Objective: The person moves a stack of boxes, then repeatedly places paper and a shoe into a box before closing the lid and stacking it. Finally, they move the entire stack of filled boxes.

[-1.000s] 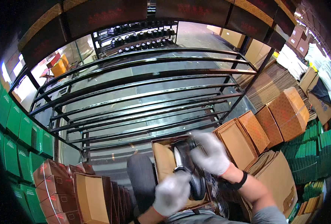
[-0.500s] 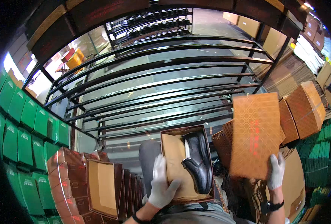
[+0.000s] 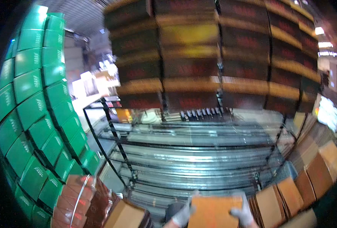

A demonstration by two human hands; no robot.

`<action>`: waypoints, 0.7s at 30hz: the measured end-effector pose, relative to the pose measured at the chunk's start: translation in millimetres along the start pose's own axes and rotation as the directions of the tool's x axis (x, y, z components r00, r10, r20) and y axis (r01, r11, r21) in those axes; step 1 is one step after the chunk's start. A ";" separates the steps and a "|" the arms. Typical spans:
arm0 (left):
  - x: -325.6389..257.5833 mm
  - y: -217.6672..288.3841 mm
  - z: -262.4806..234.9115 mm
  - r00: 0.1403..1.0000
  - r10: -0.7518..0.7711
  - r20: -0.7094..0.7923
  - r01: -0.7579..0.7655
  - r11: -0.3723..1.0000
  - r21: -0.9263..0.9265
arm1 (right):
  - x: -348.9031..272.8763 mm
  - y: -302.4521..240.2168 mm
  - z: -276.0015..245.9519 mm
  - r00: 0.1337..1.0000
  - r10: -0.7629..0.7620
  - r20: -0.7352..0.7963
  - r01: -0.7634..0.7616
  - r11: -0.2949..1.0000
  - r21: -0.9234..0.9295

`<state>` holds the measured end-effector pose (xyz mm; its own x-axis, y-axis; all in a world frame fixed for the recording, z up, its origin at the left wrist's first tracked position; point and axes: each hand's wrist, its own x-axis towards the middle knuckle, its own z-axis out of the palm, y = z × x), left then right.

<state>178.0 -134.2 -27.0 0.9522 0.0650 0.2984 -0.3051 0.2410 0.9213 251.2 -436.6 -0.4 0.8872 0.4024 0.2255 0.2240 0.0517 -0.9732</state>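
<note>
1. Though the head view is blurred, an orange box (image 3: 213, 212) sits at the bottom edge, held between the two gloved hands: left hand (image 3: 183, 214) clamps its left side, right hand (image 3: 242, 213) its right, fingers curled over the top corners.
2. Judged as cardboard, the box looks light and stiff but crushable, and smooth against gloves; gripping both short ends, low, seems safest.
3. Behind stand a wire rack (image 3: 191, 155), green boxes (image 3: 31, 114) left, brown boxes (image 3: 313, 178) right.

The black metal rack (image 3: 199, 159) ahead of me has bare wire shelves (glinting silver), with brown boxes (image 3: 320, 167) stacked beside it
</note>
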 end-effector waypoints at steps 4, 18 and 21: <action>-48.0 5.5 18.4 0.950 -0.132 -0.282 0.076 0.977 -0.199 | -34.1 -36.6 42.7 0.987 0.102 -0.125 -0.071 0.970 0.231; 35.7 260.9 -100.8 0.767 0.442 -0.465 -0.467 0.882 0.067 | 96.5 -277.6 128.5 0.872 -0.429 0.236 0.414 0.903 0.113; 91.7 433.0 -92.6 0.595 0.745 -0.302 -0.742 0.653 0.150 | 221.0 -498.8 202.0 0.459 -0.874 0.159 0.835 0.486 0.259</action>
<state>134.3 65.8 376.1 0.3427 0.5103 0.7888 -0.9077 -0.0365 0.4180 254.1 -188.8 525.9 0.1477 0.2849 0.9471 0.7450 0.5977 -0.2960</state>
